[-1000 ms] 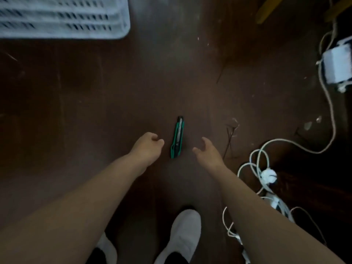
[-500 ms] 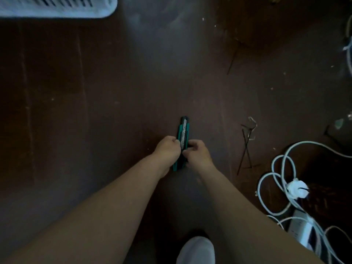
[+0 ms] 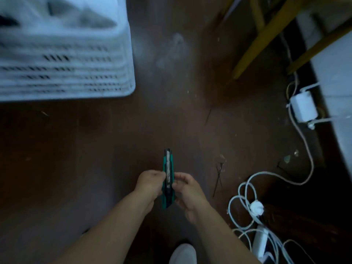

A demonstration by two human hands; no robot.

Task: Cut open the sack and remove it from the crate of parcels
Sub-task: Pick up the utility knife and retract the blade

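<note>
A green and black utility knife (image 3: 168,168) is held upright between both hands above the dark floor. My left hand (image 3: 149,184) grips its left side, fingers curled round the handle. My right hand (image 3: 187,189) pinches the right side with thumb and fingers. A white slatted plastic crate (image 3: 64,73) stands at the upper left, blurred; something pale and grey lies inside it, too blurred to name.
White cables (image 3: 245,202) with a plug and a power strip (image 3: 262,244) lie at the lower right. A white adapter box (image 3: 303,106) sits by a wall at right. Yellow wooden legs (image 3: 262,33) cross the upper right. My white shoe (image 3: 182,254) shows at the bottom.
Both hands closed on the knife that lay on the floor and lifted it. The view rose, bringing the crate and the yellow legs back into sight.
</note>
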